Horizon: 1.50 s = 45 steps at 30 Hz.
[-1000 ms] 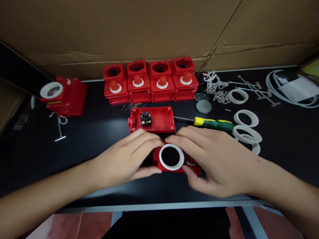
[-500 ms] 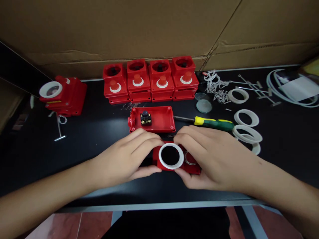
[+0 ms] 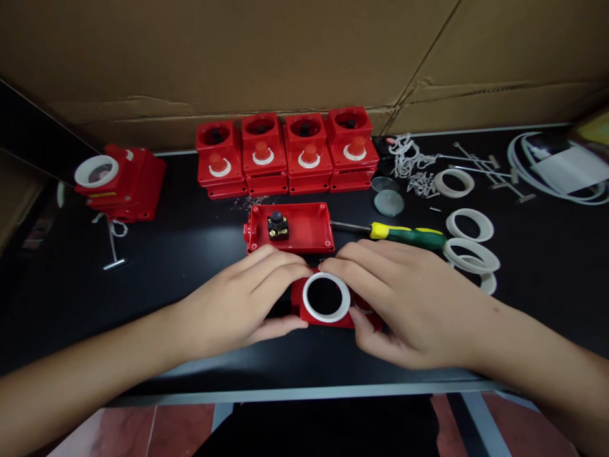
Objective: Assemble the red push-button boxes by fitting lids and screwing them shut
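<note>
My left hand (image 3: 252, 301) grips the left end of a red box cover (image 3: 297, 296), thumb at its near edge and fingers at its far edge. A white plastic ring (image 3: 326, 318) sits over the round opening of this cover, and dark shows through its middle. Curled around the ring's right side is my right hand (image 3: 409, 304), fingertips on its far rim and thumb at its lower right; it hides much of the cover's right end. Just beyond lies an open red box base (image 3: 307, 233) holding a black switch block (image 3: 278, 226).
A green and yellow screwdriver (image 3: 413, 237) lies behind my right hand. Loose white rings (image 3: 471, 225), glass discs (image 3: 389, 203), chains (image 3: 404, 155) and small metal T-bars (image 3: 485, 171) are at right. Several red boxes (image 3: 309, 171) line the back; another assembled box (image 3: 143, 184) stands left.
My right thumb has shifted right and up along the ring's near rim, and the right fingers have slid left over its far rim. My left hand stays put.
</note>
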Motion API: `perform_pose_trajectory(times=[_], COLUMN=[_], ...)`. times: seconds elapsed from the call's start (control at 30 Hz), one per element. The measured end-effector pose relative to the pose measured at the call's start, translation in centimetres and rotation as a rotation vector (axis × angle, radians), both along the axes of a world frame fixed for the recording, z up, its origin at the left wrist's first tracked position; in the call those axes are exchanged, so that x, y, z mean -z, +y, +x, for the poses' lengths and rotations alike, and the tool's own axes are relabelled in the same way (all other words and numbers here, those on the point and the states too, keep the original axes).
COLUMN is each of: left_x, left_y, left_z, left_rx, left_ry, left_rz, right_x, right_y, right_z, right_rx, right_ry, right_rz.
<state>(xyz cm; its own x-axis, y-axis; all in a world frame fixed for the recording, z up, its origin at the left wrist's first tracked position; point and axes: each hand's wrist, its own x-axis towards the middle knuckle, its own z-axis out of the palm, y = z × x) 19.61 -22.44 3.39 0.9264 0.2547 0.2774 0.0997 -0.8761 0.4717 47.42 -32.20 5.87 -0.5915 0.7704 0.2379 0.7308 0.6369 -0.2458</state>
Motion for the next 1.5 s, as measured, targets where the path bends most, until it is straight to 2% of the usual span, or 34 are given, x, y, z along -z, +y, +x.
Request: perform_pose_trajectory(times=[0.37,0.57,0.77,1.17,1.5], left_x=[-0.23,-0.15,-0.20,-0.29,-0.22], left_y=[0.00,0.04,0.06,0.01,0.01], left_z=[-0.11,-0.04,0.02,0.05,0.07], left_rx=[-0.001,-0.002,0.011,0.007,0.004], left_ry=[0.009,0.014,0.010,0.018,0.025], left_rz=[-0.007,0.020,0.012,-0.005,-0.002], right_x=[0.06,0.10,0.07,0.51,0.08], right_y=[-0.03,0.03,-0.02,0.02,-0.16], right_z=[-0.10,0.04,0.16,-0.16,-0.06], right_rx=[0.032,-0.015,-0.004,0.029,0.003], right_ry=[0.001,0.020,0.025,0.008,0.017], right_rz=[0.027,0.027,-0.016,0.084,-0.010])
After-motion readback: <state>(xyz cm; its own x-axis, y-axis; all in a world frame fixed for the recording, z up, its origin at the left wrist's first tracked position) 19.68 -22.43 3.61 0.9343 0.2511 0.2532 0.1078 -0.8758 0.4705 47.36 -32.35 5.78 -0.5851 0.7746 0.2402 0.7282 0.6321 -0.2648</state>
